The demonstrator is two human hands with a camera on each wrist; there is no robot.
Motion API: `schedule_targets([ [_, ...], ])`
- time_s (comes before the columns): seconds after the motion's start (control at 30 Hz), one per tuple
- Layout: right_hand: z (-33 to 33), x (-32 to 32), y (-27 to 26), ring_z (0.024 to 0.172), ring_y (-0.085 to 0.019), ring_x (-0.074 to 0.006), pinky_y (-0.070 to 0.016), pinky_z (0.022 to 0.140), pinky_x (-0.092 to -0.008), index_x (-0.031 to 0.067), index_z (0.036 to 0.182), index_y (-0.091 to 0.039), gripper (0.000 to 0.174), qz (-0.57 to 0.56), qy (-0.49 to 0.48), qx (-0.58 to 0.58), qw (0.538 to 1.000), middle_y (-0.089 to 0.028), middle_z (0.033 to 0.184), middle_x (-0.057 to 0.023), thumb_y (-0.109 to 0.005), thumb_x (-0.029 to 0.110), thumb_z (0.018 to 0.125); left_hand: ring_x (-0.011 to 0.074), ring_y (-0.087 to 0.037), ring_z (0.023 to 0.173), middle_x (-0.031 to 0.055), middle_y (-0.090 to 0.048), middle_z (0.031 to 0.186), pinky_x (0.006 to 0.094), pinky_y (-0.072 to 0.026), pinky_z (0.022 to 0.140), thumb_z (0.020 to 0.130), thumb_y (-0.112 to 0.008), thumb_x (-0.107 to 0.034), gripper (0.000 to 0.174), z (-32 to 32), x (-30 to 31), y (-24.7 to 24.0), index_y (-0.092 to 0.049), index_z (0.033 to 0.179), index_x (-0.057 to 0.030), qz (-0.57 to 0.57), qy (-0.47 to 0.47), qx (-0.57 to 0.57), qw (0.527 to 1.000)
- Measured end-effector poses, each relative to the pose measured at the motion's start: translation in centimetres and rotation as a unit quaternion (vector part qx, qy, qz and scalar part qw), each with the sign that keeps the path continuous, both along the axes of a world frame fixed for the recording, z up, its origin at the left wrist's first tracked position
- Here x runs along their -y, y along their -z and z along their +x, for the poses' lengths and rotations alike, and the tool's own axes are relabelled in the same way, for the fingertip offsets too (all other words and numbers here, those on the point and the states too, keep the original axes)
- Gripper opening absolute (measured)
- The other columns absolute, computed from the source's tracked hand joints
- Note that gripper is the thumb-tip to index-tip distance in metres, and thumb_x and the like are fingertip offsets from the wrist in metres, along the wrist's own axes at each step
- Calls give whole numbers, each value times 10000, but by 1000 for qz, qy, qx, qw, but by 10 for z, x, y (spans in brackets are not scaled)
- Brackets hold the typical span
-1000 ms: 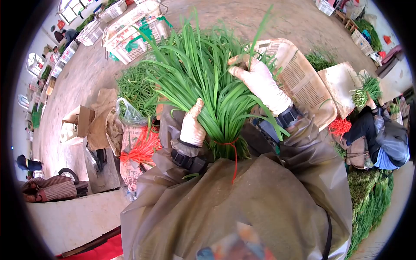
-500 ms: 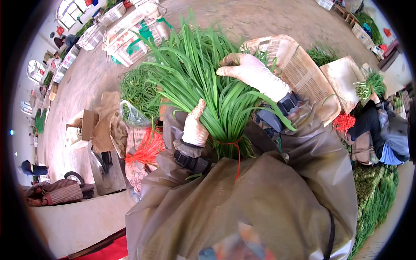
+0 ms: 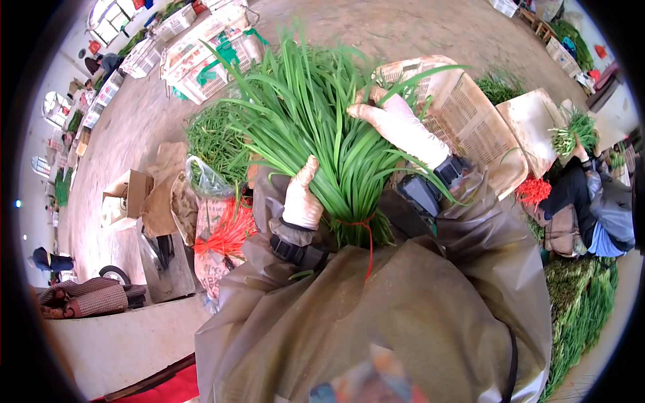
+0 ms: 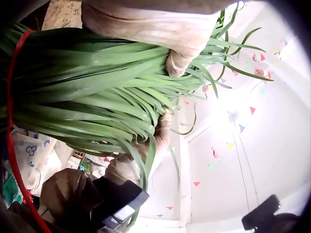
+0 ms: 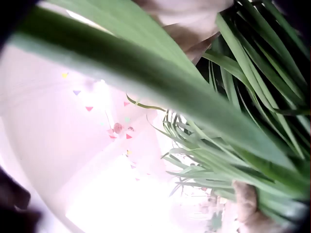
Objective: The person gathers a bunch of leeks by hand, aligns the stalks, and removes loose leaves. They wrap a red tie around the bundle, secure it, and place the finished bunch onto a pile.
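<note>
A large bundle of long green leaves point(image 3: 336, 134) stands on the lap, bound low down with a red tie point(image 3: 369, 235). My gloved left hand point(image 3: 302, 195) grips its left side, thumb pointing up along the leaves. In the left wrist view that thumb point(image 4: 177, 63) lies over the leaves point(image 4: 82, 73). My gloved right hand point(image 3: 403, 127) is at the upper right of the bundle, its thumb and fingers bent around some leaves; one long leaf sticks out rightward beside it. In the right wrist view broad leaves point(image 5: 146, 82) partly cover the right hand point(image 5: 194, 24).
A crate point(image 3: 470, 114) stands behind on the right, a plastic-wrapped green pile point(image 3: 215, 144) on the left. Red ties point(image 3: 232, 232) lie on a sack beside the lap. A cardboard box point(image 3: 127, 195) is farther left. Another person point(image 3: 594, 201) sits at right holding greens.
My right hand has moved slightly right from half a second ago, its fingers now around leaves, and a long leaf has swung out to the right. My left hand keeps its grip.
</note>
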State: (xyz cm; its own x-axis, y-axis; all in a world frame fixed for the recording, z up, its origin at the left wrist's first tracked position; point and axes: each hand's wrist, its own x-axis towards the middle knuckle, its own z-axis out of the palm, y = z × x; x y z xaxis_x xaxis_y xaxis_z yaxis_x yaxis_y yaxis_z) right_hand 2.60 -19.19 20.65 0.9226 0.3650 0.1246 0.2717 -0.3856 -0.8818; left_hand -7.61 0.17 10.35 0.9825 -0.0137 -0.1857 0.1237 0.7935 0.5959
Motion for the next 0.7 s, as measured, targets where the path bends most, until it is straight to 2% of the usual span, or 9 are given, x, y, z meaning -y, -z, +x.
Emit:
schedule_targets([
  [0.2,-24,24,-23,945,-634,-192,-494,914,-319,4,1064,-655,209,442,-89,-83,889,-684,1017,-102,-625,169,939,255,-638,1026,90,-661,1148,418,-508,936,884,-710,-300,467,-11,1,-9,-571,1228,-17,1,5,4,1000],
  [0.23,-28,35,-26,922,-640,-208,-498,877,-317,7,1069,-656,209,419,-113,-75,898,-686,1009,-103,-632,161,930,255,-636,1032,92,-661,1150,418,-504,941,885,-708,-298,469,-12,1,-10,-569,1232,-14,4,3,-2,1000],
  [0.3,-33,54,-53,869,-668,-234,-513,769,-321,-26,988,-679,229,375,-523,-63,763,-700,962,-134,-705,172,877,255,-629,1049,96,-658,1161,415,-493,955,889,-702,-291,474,-14,-1,-9,-566,1244,-8,20,7,-3,1000],
  [0.4,-46,74,-124,820,-675,-207,-526,682,-303,-29,925,-697,170,91,-675,-83,728,-712,880,-132,-729,97,815,262,-625,1062,99,-650,1181,421,-488,970,888,-702,-287,478,-19,2,-11,-566,1251,-6,52,12,12,998],
  [0.47,-82,90,-123,836,-677,-186,-526,658,-293,-38,913,-694,158,257,-286,-157,910,-712,913,-137,-693,102,840,264,-623,1068,101,-648,1188,426,-487,973,886,-705,-287,488,-22,5,-18,-563,1258,-6,58,23,22,998],
  [0.5,-79,69,-153,847,-668,-156,-519,681,-293,-9,962,-696,151,105,-170,-15,980,-714,938,-118,-628,105,889,265,-621,1075,102,-645,1194,431,-485,976,884,-707,-287,497,-24,7,-22,-560,1265,-5,67,31,31,997],
  [0.53,-63,53,-136,861,-655,-173,-509,721,-303,56,983,-706,155,13,-28,218,976,-696,913,-77,-596,136,909,265,-621,1075,102,-645,1194,431,-485,976,884,-707,-287,497,-24,8,-24,-560,1265,-5,69,36,33,996],
  [0.6,-26,40,-127,918,-595,-281,-482,836,-379,126,969,-710,161,-190,14,535,823,-596,845,-66,-625,154,836,266,-617,1088,104,-641,1210,436,-485,976,881,-709,-294,514,-27,11,-28,-555,1278,-5,94,51,40,993],
  [0.7,10,35,-100,965,-574,-290,-455,896,-411,134,967,-707,170,-278,8,536,797,-589,861,-76,-622,139,819,269,-616,1095,112,-638,1218,429,-482,981,887,-701,-302,519,-29,14,-28,-553,1279,4,94,51,48,993],
])
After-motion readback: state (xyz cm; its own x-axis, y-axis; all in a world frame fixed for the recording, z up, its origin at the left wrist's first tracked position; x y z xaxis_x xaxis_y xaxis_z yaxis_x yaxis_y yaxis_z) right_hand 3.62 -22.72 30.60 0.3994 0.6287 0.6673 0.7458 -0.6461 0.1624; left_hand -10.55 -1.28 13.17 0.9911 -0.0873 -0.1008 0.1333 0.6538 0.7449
